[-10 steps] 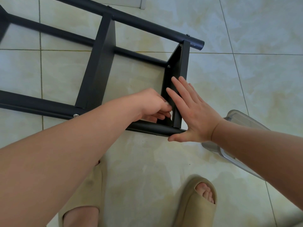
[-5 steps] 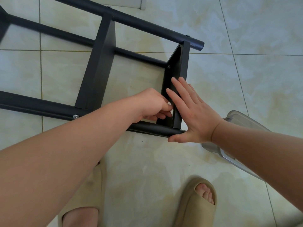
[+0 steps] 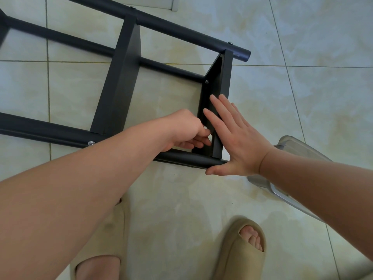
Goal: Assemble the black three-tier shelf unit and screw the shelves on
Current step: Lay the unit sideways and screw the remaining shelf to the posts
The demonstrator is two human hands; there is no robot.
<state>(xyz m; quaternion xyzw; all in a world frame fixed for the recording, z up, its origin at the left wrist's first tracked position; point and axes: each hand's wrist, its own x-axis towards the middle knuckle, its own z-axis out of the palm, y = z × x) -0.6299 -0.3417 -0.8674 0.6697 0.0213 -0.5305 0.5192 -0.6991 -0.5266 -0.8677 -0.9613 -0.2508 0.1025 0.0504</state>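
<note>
The black shelf unit (image 3: 181, 31) lies on its side on the tiled floor. Its end shelf (image 3: 224, 81) stands on edge between the far tube and the near tube (image 3: 40, 128). My right hand (image 3: 236, 138) presses flat on the end shelf's outer face, with the thumb under the near tube's end. My left hand (image 3: 185, 128) reaches inside the frame. Its curled fingers pinch a small part against the shelf's inner face near the near tube, and the fingers hide that part. A middle shelf (image 3: 121, 77) sits further left.
A silver screw head (image 3: 91, 143) shows on the near tube and another screw (image 3: 206, 81) on the end shelf's inner face. A clear plastic container (image 3: 292, 146) lies behind my right wrist. My feet in beige slippers (image 3: 242, 249) stand just below the frame.
My left hand's fingers have shifted slightly at the shelf's inner face. The right hand and the frame have stayed where they were.
</note>
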